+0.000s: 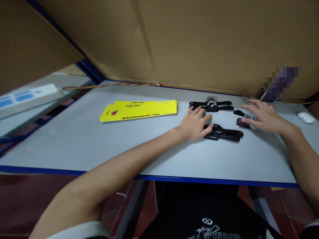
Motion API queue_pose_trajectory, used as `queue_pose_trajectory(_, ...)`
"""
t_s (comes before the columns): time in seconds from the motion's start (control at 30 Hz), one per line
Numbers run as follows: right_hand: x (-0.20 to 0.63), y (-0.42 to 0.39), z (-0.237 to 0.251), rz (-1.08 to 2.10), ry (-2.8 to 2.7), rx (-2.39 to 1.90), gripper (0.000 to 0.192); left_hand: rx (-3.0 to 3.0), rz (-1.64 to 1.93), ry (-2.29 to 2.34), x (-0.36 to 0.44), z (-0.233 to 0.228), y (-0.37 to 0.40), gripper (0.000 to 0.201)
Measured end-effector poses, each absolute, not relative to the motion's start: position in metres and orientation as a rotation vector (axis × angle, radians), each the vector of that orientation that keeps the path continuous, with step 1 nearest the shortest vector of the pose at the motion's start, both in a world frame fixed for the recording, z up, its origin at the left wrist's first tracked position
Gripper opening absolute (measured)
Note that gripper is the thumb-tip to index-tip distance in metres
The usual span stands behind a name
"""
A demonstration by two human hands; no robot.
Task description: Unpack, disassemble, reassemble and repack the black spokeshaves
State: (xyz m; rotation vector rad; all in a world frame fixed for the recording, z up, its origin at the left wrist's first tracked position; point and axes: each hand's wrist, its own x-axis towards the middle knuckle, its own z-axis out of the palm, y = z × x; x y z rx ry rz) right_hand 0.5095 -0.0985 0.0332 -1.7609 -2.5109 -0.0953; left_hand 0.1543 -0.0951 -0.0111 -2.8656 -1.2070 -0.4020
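My left hand (195,124) lies flat on the left end of a black two-handled tool body (225,133) on the grey table (74,139), fingers spread over it. A second black tool body (211,105) lies just behind it. My right hand (264,116) hovers palm down over small loose parts: a dark flat blade (242,123), a small black piece (238,112) and small metal screws (250,117) under the fingertips. I cannot tell whether the fingers pinch any part.
A stack of yellow cardboard packaging sleeves (139,110) lies left of centre. A white mouse-like object (305,117) rests at the far right. Cardboard panels (199,43) wall the back, with coloured wires along their base. The table's blue front edge (199,180) is close to me.
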Motion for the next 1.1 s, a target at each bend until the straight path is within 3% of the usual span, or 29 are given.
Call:
queue_pose_trajectory(0.33, 0.509, -0.094, 0.014, 0.086, -2.502, -1.801, 0.069, -2.873, -0.460, -1.213, 0.154, -0.012, -0.095, 0.058)
queue_pose_trajectory(0.63, 0.493, -0.099, 0.031, -0.039, -2.525, -1.614, 0.039, -2.888, -0.481, -1.243, 0.153, -0.013, -0.095, 0.063)
queue_pose_trajectory(0.83, 0.490, -0.107, 0.048, -0.163, -2.618, -1.841, 0.043, -2.892, -0.473, -1.274, 0.153, -0.015, -0.093, 0.071)
queue_pose_trajectory(1.1, 0.492, -0.103, 0.035, -0.230, -2.572, -1.817, 0.042, -2.873, -0.450, -1.270, 0.152, -0.014, -0.091, 0.074)
